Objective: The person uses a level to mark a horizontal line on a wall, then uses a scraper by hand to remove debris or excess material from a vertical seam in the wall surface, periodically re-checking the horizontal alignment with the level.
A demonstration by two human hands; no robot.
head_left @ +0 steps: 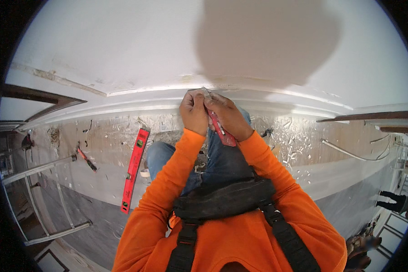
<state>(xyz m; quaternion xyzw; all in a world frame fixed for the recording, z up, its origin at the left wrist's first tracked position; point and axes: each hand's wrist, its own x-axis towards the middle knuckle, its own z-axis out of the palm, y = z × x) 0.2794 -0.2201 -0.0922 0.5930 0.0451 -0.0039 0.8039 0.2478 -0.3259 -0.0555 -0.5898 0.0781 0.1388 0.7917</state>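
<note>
red utility knife (221, 130) gripped in right hand (229, 115), left hand (193, 111) alongside

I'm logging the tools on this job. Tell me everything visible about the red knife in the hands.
The red utility knife has a slim body, plastic or painted metal by its look, with a pale mark along it. It slants from the white moulding down toward the knees. The right hand wraps its upper part; the left hand presses beside it. The blade tip is hidden.

Red utility knife (221, 130), tilted, blade at moulding (276, 97)
</note>
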